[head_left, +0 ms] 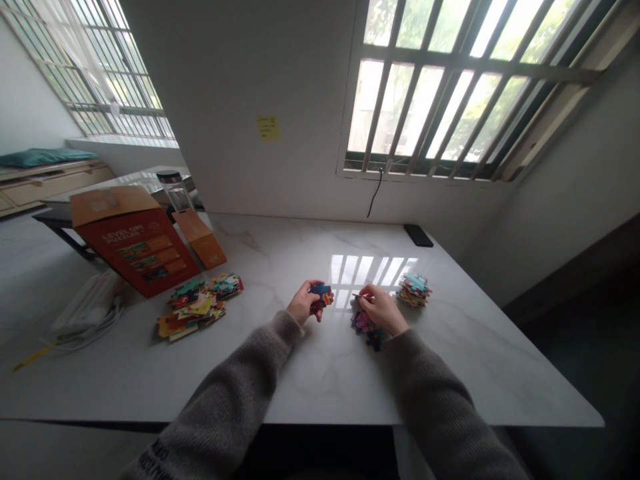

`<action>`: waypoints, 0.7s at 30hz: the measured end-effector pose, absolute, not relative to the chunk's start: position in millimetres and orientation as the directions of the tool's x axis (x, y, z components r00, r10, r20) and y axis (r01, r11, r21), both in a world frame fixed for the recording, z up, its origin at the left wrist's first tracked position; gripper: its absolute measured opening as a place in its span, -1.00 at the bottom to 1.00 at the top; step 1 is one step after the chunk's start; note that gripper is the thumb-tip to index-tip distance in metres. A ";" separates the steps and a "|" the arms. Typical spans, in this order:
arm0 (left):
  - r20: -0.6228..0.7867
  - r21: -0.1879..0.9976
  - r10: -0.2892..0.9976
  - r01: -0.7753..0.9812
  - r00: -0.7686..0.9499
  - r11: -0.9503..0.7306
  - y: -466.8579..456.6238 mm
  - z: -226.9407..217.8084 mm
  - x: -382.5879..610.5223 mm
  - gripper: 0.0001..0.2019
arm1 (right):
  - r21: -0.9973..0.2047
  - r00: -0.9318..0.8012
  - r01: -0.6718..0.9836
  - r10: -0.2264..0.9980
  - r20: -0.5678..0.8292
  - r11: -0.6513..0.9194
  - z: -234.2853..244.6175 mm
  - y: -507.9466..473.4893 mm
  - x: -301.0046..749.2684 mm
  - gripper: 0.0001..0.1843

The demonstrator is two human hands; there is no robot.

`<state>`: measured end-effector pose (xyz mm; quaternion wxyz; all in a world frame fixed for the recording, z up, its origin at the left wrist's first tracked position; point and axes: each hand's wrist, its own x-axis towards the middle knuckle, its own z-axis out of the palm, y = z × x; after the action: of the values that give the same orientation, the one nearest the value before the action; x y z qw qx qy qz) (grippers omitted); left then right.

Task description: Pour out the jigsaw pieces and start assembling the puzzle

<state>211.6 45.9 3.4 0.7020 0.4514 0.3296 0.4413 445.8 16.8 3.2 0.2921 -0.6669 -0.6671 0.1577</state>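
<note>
My left hand (304, 302) is closed on a dark blue and orange jigsaw puzzle piece (323, 295), held above the table; whether more pieces lie behind it I cannot tell. To its right, my right hand (377, 308) pinches another puzzle piece, seen edge-on as a thin dark line at the fingertips. Beneath that hand lies a small pile of purple and dark puzzle pieces (361, 325), partly covered by it. Farther right stands a neat stack of puzzle pieces (415, 291). A looser heap of colourful puzzle pieces (197, 308) spreads out on the left.
An open red puzzle box (145, 250) stands at the left, with a smaller orange box (201, 240) and a glass bottle (175, 190) by it. A white power strip with cable (90, 313) lies beside them. A black phone (419, 235) rests at the table's (280, 380) far right.
</note>
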 end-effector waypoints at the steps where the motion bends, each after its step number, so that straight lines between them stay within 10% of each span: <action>1: -0.064 0.925 0.917 -0.322 0.393 0.202 45.6 3.7 211.6 -0.59 | -0.609 0.055 0.790 0.981 0.186 0.071 3.0 17.1 445.5 -0.89; 12: -0.028 0.927 0.926 -0.337 0.376 0.164 47.1 0.6 212.4 -0.60 | -0.965 0.229 0.204 0.950 0.212 0.167 20.4 15.8 439.9 -0.70; 21: -0.014 0.935 0.916 -0.318 0.401 0.154 48.1 -3.0 212.8 -0.60 | -0.981 0.046 -0.185 0.997 0.057 0.065 28.1 6.5 417.6 -0.66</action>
<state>212.8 48.1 -3.0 0.6906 0.4727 0.3161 0.4469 417.6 6.5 28.1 0.5695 -0.4454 -0.4562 0.5188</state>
